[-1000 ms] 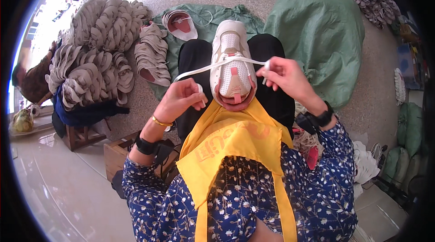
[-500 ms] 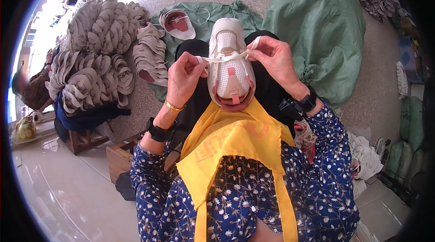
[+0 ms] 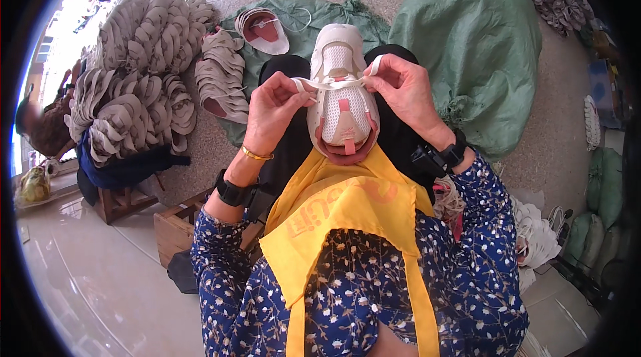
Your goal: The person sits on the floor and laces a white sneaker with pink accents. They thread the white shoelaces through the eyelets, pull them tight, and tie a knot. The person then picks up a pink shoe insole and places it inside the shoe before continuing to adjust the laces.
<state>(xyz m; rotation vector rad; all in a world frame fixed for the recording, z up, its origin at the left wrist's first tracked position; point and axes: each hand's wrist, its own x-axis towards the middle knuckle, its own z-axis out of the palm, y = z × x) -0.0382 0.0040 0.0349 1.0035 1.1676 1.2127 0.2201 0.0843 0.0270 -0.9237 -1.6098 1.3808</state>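
A white and beige shoe upper point(image 3: 344, 113) with pink trim lies lengthwise between my knees, its collar toward my yellow apron point(image 3: 347, 203). Across its throat runs a white shoelace point(image 3: 334, 84), stretched sideways between both hands. My left hand point(image 3: 275, 108) is closed at the upper's left edge, pinching one side of the lace between thumb and fingers. On the other side, my right hand point(image 3: 405, 92) pinches the lace too, and a small loop of it sticks up above the fingertips.
Beyond my left knee lie a single upper point(image 3: 264, 31) and a row of nested uppers point(image 3: 220, 76) by a green sheet point(image 3: 314, 13). Large stacks of uppers point(image 3: 143, 43) stand farther left. A big green sack point(image 3: 467, 50) sits at right; a wooden stool point(image 3: 175, 227) is near my left elbow.
My left fingertips have shifted slightly right, closer to the shoe upper, still on the lace. My right hand stays nearly in place. The whole view has shifted a little.
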